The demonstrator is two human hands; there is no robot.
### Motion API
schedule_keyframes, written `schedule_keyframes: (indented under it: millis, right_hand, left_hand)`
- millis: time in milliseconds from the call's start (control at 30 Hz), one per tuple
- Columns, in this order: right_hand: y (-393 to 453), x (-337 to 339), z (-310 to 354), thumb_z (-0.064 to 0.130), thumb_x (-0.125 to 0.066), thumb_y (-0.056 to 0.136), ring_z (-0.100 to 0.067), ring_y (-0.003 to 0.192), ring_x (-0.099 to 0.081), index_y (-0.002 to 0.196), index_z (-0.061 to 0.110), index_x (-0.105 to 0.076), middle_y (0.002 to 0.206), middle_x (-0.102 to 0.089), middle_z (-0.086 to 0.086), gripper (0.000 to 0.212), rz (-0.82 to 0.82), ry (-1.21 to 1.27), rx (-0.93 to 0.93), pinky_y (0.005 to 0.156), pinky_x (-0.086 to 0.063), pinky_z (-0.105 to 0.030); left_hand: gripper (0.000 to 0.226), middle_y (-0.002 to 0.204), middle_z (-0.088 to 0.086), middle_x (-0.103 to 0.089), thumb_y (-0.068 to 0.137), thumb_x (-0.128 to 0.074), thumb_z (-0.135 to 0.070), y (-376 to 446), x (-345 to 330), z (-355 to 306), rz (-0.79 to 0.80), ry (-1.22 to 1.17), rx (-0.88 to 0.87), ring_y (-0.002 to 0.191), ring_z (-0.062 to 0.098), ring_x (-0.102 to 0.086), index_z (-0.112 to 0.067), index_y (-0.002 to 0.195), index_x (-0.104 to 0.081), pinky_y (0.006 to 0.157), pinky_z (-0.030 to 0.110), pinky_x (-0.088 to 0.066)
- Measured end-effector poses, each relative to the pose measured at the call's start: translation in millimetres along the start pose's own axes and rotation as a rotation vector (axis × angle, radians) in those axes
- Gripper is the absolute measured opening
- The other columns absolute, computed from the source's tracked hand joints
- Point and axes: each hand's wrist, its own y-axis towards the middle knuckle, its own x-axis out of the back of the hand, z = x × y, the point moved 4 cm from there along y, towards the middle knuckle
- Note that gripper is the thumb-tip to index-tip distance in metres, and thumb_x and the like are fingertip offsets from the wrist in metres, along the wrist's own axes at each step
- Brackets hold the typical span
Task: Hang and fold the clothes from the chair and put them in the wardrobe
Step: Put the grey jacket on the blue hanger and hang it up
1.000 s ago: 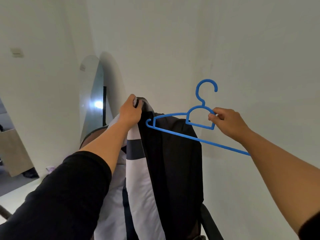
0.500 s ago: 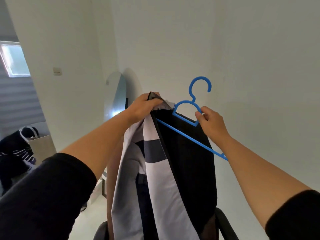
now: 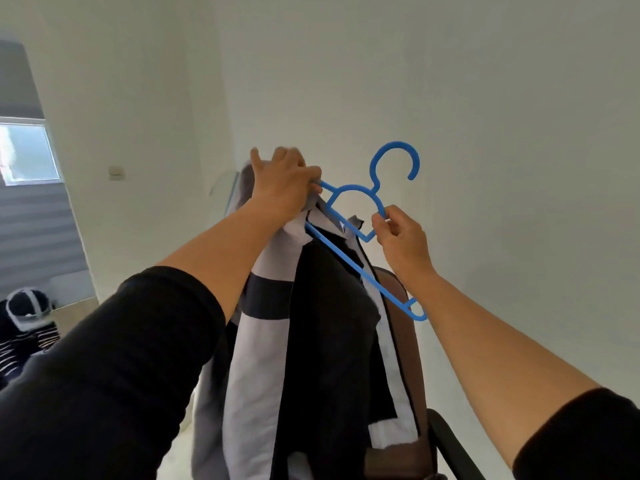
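A black, white and grey garment hangs in front of me at arm's height. My left hand grips its top edge by the collar and holds it up. A blue plastic hanger is tilted, with its left arm pushed inside the garment's shoulder under my left hand. My right hand pinches the hanger at its neck, just below the hook. The hanger's right arm sticks out free to the lower right. Behind the garment stands a brown chair; its seat is hidden.
White walls close in ahead and to the right. A mirror edge leans against the wall behind my left hand. At the far left are a window, grey blinds and a pile of dark striped clothing.
The hanger's left arm has slid further into the garment's shoulder. My left hand has shifted its grip on the collar and lifted it. The view has turned left.
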Motion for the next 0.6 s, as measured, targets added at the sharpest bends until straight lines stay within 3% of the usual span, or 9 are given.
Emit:
schedule_keyframes:
  millis: [67,167,267,367,500,600]
  right_hand:
    - [-14.4,3.1,5.1,0.026,-0.046,0.098,-0.010,0.052,-0.038,0.082,0.015,-0.056,0.060,-0.047,0.004,0.021,0.066,0.033,-0.060,0.054,-0.036,-0.022]
    - [-41.0,6.6,14.4,0.038,-0.035,0.100,-0.016,0.051,-0.046,0.089,0.012,-0.064,0.065,-0.056,-0.005,0.040,0.286,0.343,-0.329,0.051,-0.042,-0.027]
    - [-68.9,15.1,14.5,0.040,-0.036,0.100,-0.017,0.080,-0.061,0.106,0.012,-0.063,0.091,-0.063,-0.008,0.040,0.443,0.308,-0.523,0.079,-0.051,-0.035]
    - [-98.3,12.7,7.7,0.025,-0.054,0.094,-0.019,0.105,-0.059,0.116,0.025,-0.060,0.115,-0.062,-0.002,0.022,0.596,0.014,-0.488,0.094,-0.047,-0.043]
    - [-138.6,-10.9,15.0,0.028,-0.065,0.088,-0.017,0.112,-0.051,0.130,0.029,-0.051,0.127,-0.052,0.003,0.044,0.797,-0.171,-0.475,0.097,-0.046,-0.043]
    - [-162.6,-30.9,26.6,0.032,-0.068,0.084,-0.016,0.116,-0.050,0.133,0.026,-0.048,0.137,-0.048,0.001,0.054,0.816,-0.200,-0.391,0.092,-0.046,-0.033]
  left_hand:
    - [0.024,0.108,0.005,-0.052,0.098,-0.039,-0.033,-13.3,6.1,3.8,0.079,0.005,-0.055,0.109,0.026,-0.045,-0.026,0.110,-0.058,0.098,0.053,-0.030]
    - [0.022,0.100,0.006,-0.053,0.098,-0.038,-0.024,-41.2,13.3,13.9,0.065,-0.047,-0.160,0.100,0.025,-0.046,-0.018,0.106,-0.057,0.082,0.043,-0.035]
    - [0.019,0.097,0.012,-0.055,0.096,-0.042,-0.012,-69.5,20.7,25.3,0.037,-0.169,-0.261,0.092,0.027,-0.046,-0.008,0.104,-0.058,0.073,0.039,-0.038]
    - [0.015,0.089,0.017,-0.055,0.093,-0.046,-0.002,-96.8,31.9,33.4,0.026,-0.263,-0.388,0.082,0.023,-0.041,-0.001,0.098,-0.060,0.072,0.041,-0.041]
    - [0.025,0.083,0.016,-0.058,0.089,-0.039,-0.009,-130.2,44.1,30.4,-0.046,-0.265,-0.537,0.081,0.032,-0.053,-0.002,0.093,-0.063,0.062,0.042,-0.046]
    - [0.037,0.072,0.012,-0.059,0.084,-0.029,-0.017,-145.9,53.6,20.6,-0.141,-0.250,-0.660,0.068,0.030,-0.056,-0.003,0.085,-0.063,0.054,0.033,-0.046]
